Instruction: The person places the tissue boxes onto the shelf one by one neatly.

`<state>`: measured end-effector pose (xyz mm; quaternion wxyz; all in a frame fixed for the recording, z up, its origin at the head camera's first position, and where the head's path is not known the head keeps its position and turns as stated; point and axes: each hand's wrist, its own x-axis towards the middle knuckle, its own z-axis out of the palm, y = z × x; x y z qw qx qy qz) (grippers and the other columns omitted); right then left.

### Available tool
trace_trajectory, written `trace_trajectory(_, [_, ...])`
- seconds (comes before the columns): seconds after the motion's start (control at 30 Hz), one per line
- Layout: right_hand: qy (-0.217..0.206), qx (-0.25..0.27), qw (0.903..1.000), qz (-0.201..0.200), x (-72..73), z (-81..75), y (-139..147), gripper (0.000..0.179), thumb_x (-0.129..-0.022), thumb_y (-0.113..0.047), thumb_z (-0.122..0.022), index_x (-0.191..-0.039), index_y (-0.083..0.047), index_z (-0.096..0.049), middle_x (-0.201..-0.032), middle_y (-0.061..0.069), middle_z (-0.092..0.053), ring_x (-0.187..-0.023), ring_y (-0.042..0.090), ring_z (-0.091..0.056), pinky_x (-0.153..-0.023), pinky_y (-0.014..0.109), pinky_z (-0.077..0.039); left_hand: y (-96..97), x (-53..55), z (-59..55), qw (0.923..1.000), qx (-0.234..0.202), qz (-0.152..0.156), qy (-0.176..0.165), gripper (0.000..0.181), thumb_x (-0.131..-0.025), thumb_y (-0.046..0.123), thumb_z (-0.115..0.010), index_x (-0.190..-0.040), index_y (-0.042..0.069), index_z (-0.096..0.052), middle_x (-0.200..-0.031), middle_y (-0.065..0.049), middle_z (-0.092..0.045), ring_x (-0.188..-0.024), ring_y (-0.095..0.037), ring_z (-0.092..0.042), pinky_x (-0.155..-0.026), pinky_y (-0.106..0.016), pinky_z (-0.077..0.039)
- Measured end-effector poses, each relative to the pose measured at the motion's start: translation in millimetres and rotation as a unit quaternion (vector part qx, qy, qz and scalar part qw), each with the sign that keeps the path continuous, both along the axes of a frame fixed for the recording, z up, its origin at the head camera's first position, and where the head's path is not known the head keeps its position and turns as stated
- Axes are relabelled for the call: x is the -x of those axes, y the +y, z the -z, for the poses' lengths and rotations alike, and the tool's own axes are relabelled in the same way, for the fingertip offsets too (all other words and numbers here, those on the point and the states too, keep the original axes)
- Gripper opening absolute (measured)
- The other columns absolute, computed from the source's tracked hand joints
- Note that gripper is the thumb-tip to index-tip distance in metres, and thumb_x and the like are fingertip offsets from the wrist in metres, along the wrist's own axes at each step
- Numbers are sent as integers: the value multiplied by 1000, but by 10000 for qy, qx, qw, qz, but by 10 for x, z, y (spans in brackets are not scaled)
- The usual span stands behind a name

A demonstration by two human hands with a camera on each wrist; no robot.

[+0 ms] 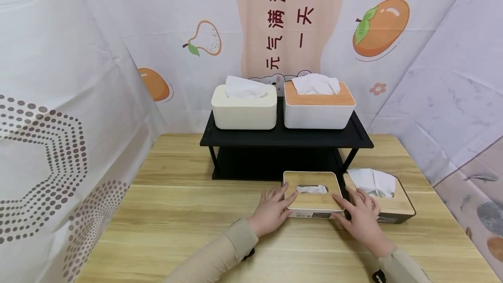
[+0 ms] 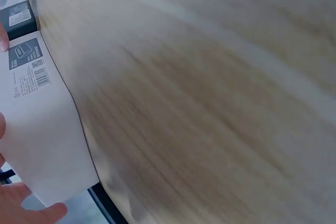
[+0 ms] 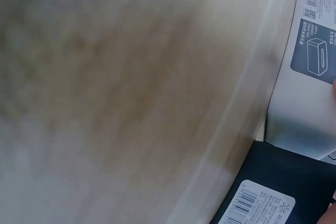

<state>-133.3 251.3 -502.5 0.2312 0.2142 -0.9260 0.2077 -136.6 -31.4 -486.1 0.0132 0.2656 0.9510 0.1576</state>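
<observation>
Where both hands (image 1: 271,211) (image 1: 360,218) rest, a tissue box (image 1: 313,201) sits.

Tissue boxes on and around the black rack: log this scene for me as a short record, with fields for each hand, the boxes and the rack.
Left hand: touching the left end of the wood-topped white box
Right hand: touching that box's right end
White box tissue: low in the slot
Dark box: right of the white box, tissue sticking up
Black rack: on its upper level, cream box left, orange-topped box right, tissue rising from each
</observation>
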Motion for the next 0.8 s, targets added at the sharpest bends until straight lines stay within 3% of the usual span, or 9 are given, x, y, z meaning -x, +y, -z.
trace_trajectory(0.1, [33,6,10000,1,11,1,8,55,-64,-21,-84,-115,-14,-66,-126,29,-48,-116,55,-33,-84,68,-18,12,12,-10,9999,-42,-52,77,51,-98,38,-48,-146,30,-36,-157,-6,-23,-137,-39,-33,-104,-65,-28])
trace_trajectory(0.23, [34,12,10000,-30,19,1,14,54,-65,-23,-83,-115,-14,-66,-126,29,-48,-116,55,-34,-83,67,-19,27,6,-22,9997,-100,-129,154,50,-96,39,-51,-145,31,-40,-156,-6,-26,-135,-42,-34,-102,-72,-21])
trace_trajectory(0.5, [-15,28,10000,-20,6,0,4,54,-65,-20,-84,-115,-14,-66,-126,31,-47,-116,56,-33,-83,68,-19,22,13,-20,9965,332,-218,732,49,-95,47,-50,-141,35,-43,-154,-2,-32,-137,-44,-29,-100,-77,-12])
trace_trajectory(0.8, [-54,-68,10000,11,6,-15,-62,53,-64,-19,-85,-113,-14,-67,-125,36,-46,-120,57,-29,-85,68,-17,-39,10,-32,9966,319,-246,716,48,-93,48,-52,-139,35,-47,-153,-2,-33,-140,-41,-26,-100,-76,-12])
